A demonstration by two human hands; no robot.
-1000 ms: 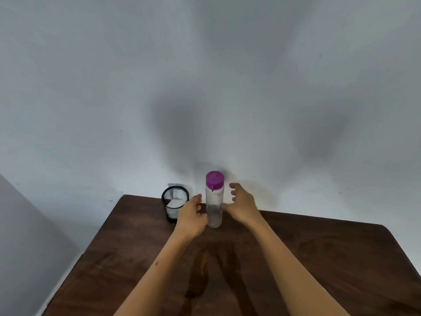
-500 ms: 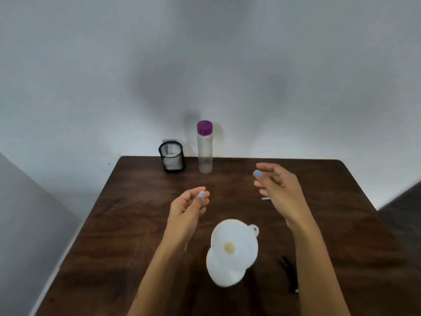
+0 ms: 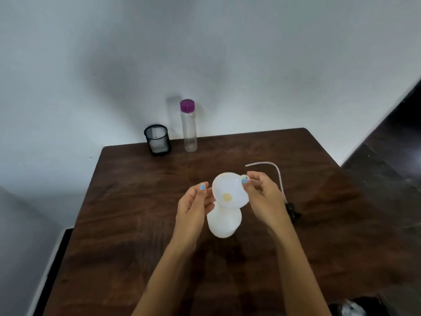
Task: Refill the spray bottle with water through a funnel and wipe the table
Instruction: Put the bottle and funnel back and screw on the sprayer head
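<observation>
1. The dark wooden table (image 3: 141, 224) is lying under both forearms, and more of it is showing now than a second ago, when the view was tight on its far edge.
2. The white spray bottle (image 3: 224, 223) is standing upright between the two hands, with the white funnel (image 3: 230, 190) sitting in its neck.
3. The clear water bottle (image 3: 189, 126), purple cap on, is standing well beyond the hands at the far edge, where both hands were at it a second ago; the black mesh cup (image 3: 157, 140) is just left of it.
4. The left hand (image 3: 193, 210) is hovering beside the funnel with fingers loosely curled, holding nothing (contact unclear).
5. The right hand (image 3: 264, 197) is pinching the funnel's tab, having come in within the last half second, so removing the funnel looks next.
6. The pump tube (image 3: 279, 176) is lying just beyond the right hand.
</observation>
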